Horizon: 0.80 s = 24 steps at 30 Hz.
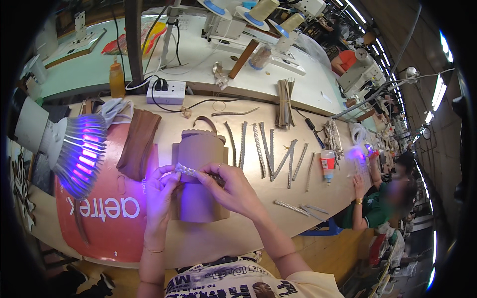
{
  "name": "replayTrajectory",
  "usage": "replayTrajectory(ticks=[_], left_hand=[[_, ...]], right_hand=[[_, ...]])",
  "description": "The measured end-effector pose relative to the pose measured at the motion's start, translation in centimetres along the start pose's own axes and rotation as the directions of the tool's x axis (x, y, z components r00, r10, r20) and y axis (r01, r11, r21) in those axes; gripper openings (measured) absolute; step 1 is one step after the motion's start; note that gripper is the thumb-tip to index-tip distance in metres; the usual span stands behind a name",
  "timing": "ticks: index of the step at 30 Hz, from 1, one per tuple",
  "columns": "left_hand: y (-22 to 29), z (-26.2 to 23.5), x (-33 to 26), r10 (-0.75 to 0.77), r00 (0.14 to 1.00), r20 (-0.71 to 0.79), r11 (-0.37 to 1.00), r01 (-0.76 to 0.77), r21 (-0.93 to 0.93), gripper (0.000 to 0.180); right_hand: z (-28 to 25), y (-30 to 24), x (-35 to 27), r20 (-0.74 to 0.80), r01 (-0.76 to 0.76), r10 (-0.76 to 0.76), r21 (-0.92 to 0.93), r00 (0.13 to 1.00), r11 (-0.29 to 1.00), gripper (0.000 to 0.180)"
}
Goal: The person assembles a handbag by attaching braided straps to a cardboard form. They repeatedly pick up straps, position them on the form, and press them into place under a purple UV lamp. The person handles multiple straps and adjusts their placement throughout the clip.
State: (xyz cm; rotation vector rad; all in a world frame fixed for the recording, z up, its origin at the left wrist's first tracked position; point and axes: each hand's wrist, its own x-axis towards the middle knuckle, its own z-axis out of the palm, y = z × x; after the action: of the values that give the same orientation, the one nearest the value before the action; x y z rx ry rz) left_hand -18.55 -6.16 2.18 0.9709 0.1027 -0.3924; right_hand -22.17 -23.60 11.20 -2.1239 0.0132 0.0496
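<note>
A short light braided strip (187, 170) is stretched between my two hands. My left hand (163, 185) pinches its left end between thumb and fingers. My right hand (226, 186) grips the other end, thumb and index finger pressed together. Just beneath the hands stands a brown rounded block (201, 149) with a scalloped far edge; the hands hide part of it. A curved dark brown strip (204, 121) lies behind it. Purple light from a finned lamp (82, 156) at the left falls on my left hand and the block.
Several grey braided strips (262, 151) lie on the table to the right, near a white bottle with a red label (328, 165). Brown leather pieces (135, 146) rest on a red sheet (107, 218). A bundle of strips (284, 103) stands farther back. A co-worker in green (375, 206) sits at right.
</note>
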Motion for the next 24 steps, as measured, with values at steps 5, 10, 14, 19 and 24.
replayTrajectory(ticks=[5,10,14,19,24], left_hand=[[0.1,-0.1,-0.7,0.047,0.997,0.067,0.995,-0.041,-0.089,0.041],[0.6,-0.2,-1.2,0.063,0.991,0.118,0.994,-0.051,-0.098,0.044],[0.8,-0.1,-1.4,0.071,0.986,0.148,0.99,-0.051,-0.135,0.048],[0.5,0.0,-1.4,0.077,0.99,0.118,0.989,-0.06,-0.136,0.051],[0.7,-0.1,-1.4,0.063,0.993,0.104,0.996,-0.069,0.06,0.052]], right_hand=[[0.7,-0.5,0.7,0.131,-0.084,0.1,-0.116,0.986,0.99,0.021],[1.1,-0.8,0.9,0.153,-0.001,0.014,-0.079,0.988,0.997,0.018],[1.3,-0.8,0.9,0.147,-0.05,0.061,-0.078,0.987,0.996,0.017],[1.4,-0.6,0.9,0.123,-0.134,0.134,-0.013,0.983,0.991,0.017],[1.6,-0.3,1.0,0.096,-0.124,0.128,-0.038,0.987,0.991,0.016]])
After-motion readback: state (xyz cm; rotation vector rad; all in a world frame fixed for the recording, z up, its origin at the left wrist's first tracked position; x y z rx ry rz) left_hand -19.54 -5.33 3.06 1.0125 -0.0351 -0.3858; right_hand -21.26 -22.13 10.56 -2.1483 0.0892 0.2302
